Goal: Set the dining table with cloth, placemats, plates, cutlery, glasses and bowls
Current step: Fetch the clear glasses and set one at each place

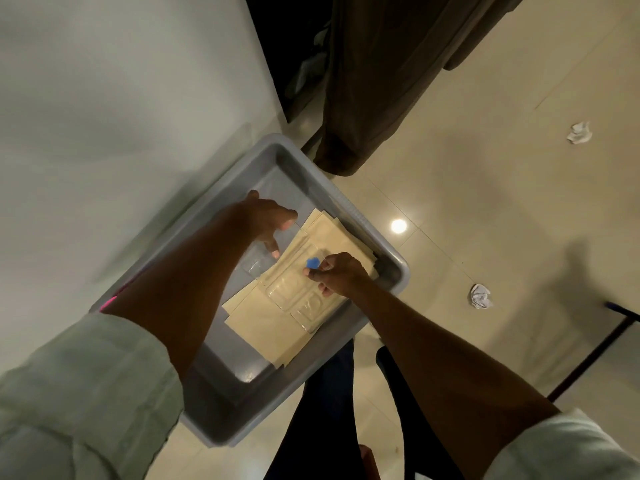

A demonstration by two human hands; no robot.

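Note:
A grey plastic tub [349, 199] stands on the floor against a wall. Inside lie several beige placemats [263, 323], stacked and fanned. A clear moulded plastic tray [294, 296] rests on top of them. My right hand [337, 275] pinches a small blue piece [312, 262] at the tray's upper edge. My left hand [268, 218] reaches into the tub with its fingers spread, just above a clear glass-like object [257, 264] beside the mats. It holds nothing that I can see.
A white wall [104, 116] runs along the tub's left side. Brown fabric [381, 81] hangs behind it. Two crumpled white papers [579, 132] [480, 296] lie on the tiled floor at the right, near a dark metal leg [595, 351]. My dark trouser legs [329, 410] stand below the tub.

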